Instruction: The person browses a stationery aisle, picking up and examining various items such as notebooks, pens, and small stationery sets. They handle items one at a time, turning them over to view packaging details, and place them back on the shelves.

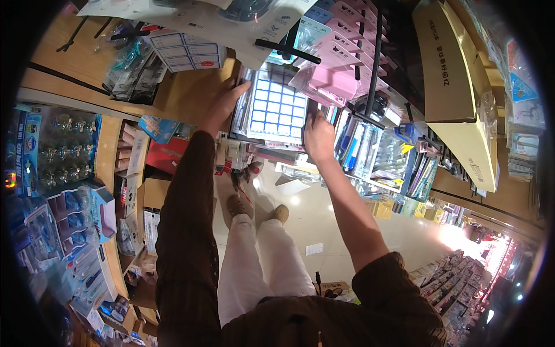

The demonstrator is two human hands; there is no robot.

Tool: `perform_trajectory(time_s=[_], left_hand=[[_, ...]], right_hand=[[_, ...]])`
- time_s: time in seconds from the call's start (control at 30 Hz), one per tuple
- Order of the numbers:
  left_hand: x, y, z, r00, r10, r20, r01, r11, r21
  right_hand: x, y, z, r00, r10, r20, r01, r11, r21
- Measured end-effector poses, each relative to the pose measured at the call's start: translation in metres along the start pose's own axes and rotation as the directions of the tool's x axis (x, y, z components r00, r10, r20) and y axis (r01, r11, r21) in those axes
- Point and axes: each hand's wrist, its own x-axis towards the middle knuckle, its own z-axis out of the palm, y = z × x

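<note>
A stack of white label sheets printed with blue-outlined squares [277, 106] lies in front of me at shelf height. It seems to rest in a dark shallow tray, whose rim I cannot fully see. My left hand [227, 103] holds the left side, with its thumb over the top edge and its fingers hidden beneath. On the right side, my right hand [320, 133] has its fingers curled around the edge. Pink hanging packs [331, 82] overlap the far right corner of the sheets.
Black display hooks [288, 51] jut out above the sheets. A pen display [353, 145] stands close right of my right hand. A large cardboard box [448, 65] is at upper right. Shelves of packaged goods [65, 147] line the left. Loose paper [292, 186] lies on the floor.
</note>
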Motion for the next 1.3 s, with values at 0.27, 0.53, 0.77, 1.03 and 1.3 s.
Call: perform_trajectory(time_s=[0.27, 0.53, 0.77, 1.03, 1.3], left_hand=[[0.025, 0.002, 0.021, 0.972, 0.221, -0.073, -0.131, 0.778, 0.615], [-0.079, -0.005, 0.023, 0.778, 0.332, -0.533, -0.199, 0.935, 0.292], [-0.197, -0.046, 0.007, 0.616, 0.643, -0.455, -0.283, 0.720, 0.634], [-0.211, -0.087, -0.134, 0.579, 0.181, -0.795, -0.221, 0.973, 0.061], [-0.180, -0.046, -0.185, 0.747, 0.213, -0.629, -0.166, 0.977, 0.134]], right_hand=[[-0.031, -0.006, -0.035, 0.988, -0.131, -0.087, 0.134, 0.991, 0.031], [-0.056, -0.049, -0.050, 0.878, -0.477, -0.040, 0.472, 0.876, -0.095], [-0.122, -0.143, 0.005, 0.723, -0.248, 0.645, -0.471, 0.505, 0.723], [0.009, -0.242, 0.088, 0.605, -0.076, 0.793, -0.792, 0.049, 0.609], [0.032, -0.300, 0.125, 0.839, 0.115, 0.532, -0.545, 0.156, 0.824]])
